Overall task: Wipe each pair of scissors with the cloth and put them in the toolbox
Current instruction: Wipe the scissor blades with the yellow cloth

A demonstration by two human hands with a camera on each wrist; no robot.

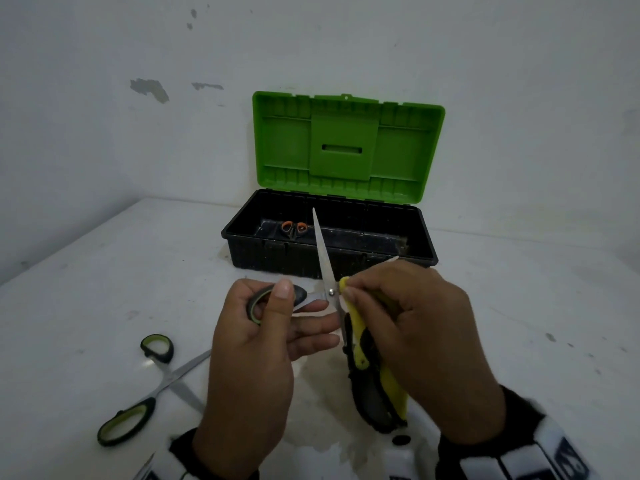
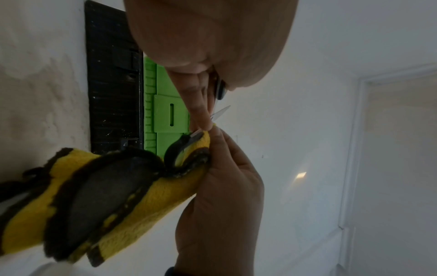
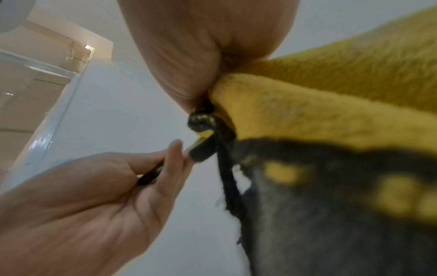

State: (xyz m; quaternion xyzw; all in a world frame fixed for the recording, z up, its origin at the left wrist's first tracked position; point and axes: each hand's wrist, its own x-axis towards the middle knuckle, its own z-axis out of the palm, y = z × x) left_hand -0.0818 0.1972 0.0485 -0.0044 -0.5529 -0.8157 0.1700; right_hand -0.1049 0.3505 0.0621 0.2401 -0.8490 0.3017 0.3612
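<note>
A pair of black-and-green scissors point(image 1: 327, 271) is held spread open above the table, one blade pointing up towards the toolbox point(image 1: 329, 251). My left hand point(image 1: 294, 306) grips one handle loop point(image 3: 201, 151) between thumb and fingers. My right hand point(image 1: 353, 289) pinches the yellow-and-black cloth point(image 1: 360, 344) against the scissors beside the pivot. The cloth point(image 2: 118, 196) wraps the other handle and hangs down. The second blade's tip shows past my right knuckles. A second green-handled pair point(image 1: 152, 386) lies open on the table at the left. An orange-handled pair point(image 1: 294, 228) lies inside the black toolbox.
The toolbox's green lid point(image 1: 346, 147) stands open against the white wall behind. The box sits on a white, scuffed table point(image 1: 519, 323) just beyond my hands. A white object point(image 1: 398, 459) sits at the near edge below the cloth.
</note>
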